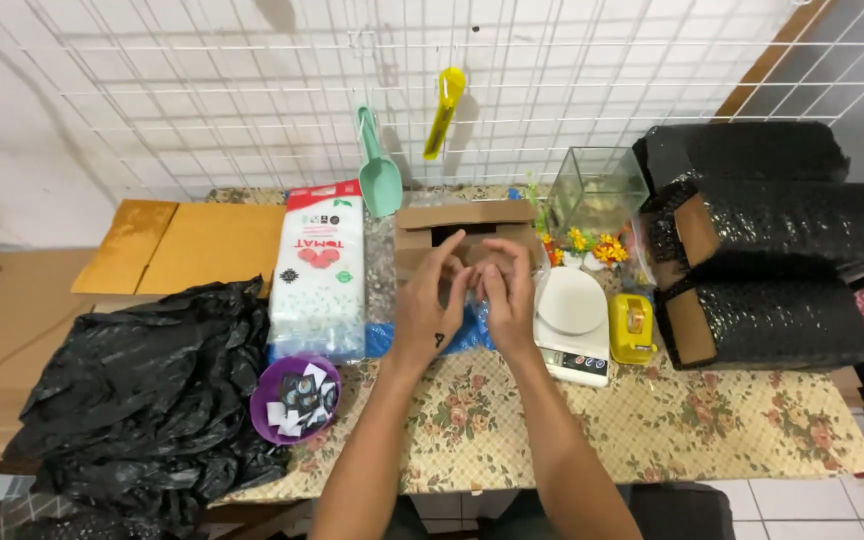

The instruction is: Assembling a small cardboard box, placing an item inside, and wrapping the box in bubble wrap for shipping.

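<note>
My left hand [432,300] and my right hand [507,295] are raised together over the middle of the table, fingers bent toward each other and pinching a small clear plastic bag [464,285] between them. The bag is thin and hard to make out. Right behind the hands stands an open brown cardboard box [457,222]. A blue plastic sheet [382,340] lies under the hands on the floral tablecloth [652,420].
A white bag with red print [320,270], a purple bowl of small cards [294,400] and black plastic bags [142,400] lie left. At right are a white scale [574,320], a yellow tape dispenser [632,328], a glass tank [600,188] and black bubble-wrap rolls [772,250]. Scoops hang on the wire grid [202,90].
</note>
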